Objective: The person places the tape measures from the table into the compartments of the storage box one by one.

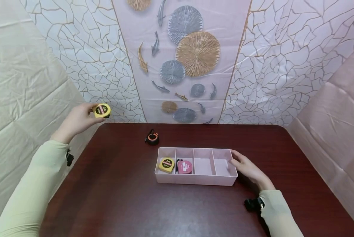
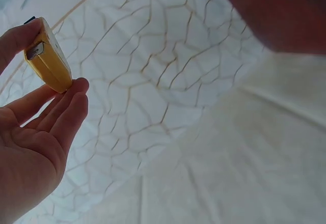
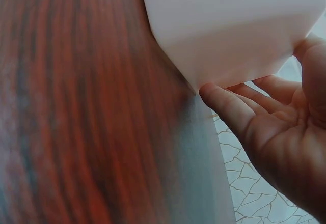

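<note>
My left hand [image 1: 78, 119] is raised above the table's far left corner, pinching a yellow tape measure [image 1: 102, 111] between thumb and fingers. In the left wrist view, that yellow tape measure [image 2: 51, 61] shows edge-on, held at the fingertips. My right hand [image 1: 251, 169] grips the right end of a pale four-section tray [image 1: 194, 179]. The right wrist view shows the fingertips at the lower edge of the tray's end wall [image 3: 234, 51]. Inside the tray, another yellow tape measure [image 1: 166, 165] lies in the leftmost section, with a pink tape measure [image 1: 185, 167] in the section beside it.
A black and orange tape measure [image 1: 152, 137] sits on the dark wooden table [image 1: 117, 187], behind the tray's left end. Patterned cloth [image 1: 177, 98] hangs along the table's far edge. Plain pale cloth [image 1: 14, 108] hangs at the left, with more at the right.
</note>
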